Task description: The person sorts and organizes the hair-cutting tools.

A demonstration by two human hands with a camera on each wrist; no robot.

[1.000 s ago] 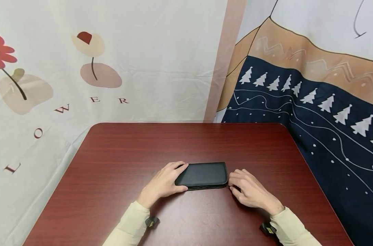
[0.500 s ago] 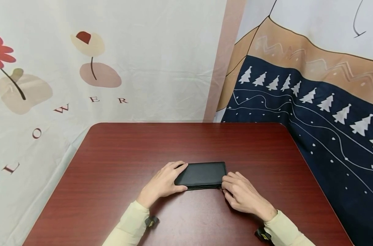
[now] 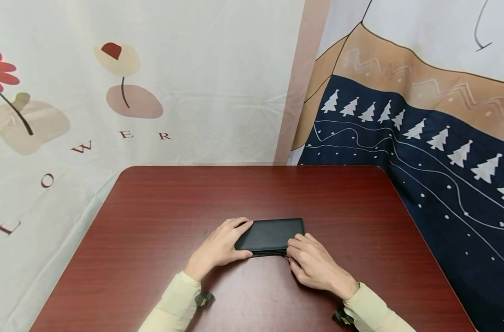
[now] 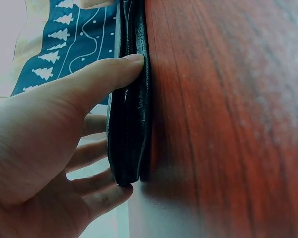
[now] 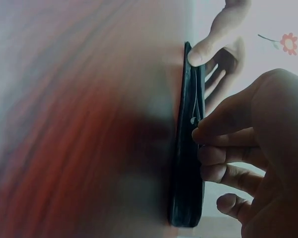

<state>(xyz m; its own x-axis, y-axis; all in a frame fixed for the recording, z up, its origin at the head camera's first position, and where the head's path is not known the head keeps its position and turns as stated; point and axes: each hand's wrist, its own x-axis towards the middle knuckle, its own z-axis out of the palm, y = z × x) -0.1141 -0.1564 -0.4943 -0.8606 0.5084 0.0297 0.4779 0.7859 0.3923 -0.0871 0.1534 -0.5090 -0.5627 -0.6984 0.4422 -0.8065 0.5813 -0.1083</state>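
A long black zip wallet (image 3: 269, 234) lies flat on the table in the head view. My left hand (image 3: 218, 244) grips its left end, the thumb on the front edge and the fingers spread round the far side. At the right part of the front edge, my right hand (image 3: 318, 263) pinches the small zipper pull between thumb and forefinger. The right wrist view shows a bright metal slider (image 5: 193, 120) just by those fingertips, while the pull itself is mostly hidden. Along the wallet's edge the zipper (image 4: 128, 34) runs past my left thumb.
The dark red wooden table (image 3: 173, 193) has rounded far corners. Behind it hangs a white cloth (image 3: 218, 92) printed with flowers and letters. A navy cloth (image 3: 359, 133) with white trees hangs along the right side.
My right hand has slid left along the wallet's front edge from its right corner, bringing the zipper pull with it. The left hand and the wallet have stayed in place.
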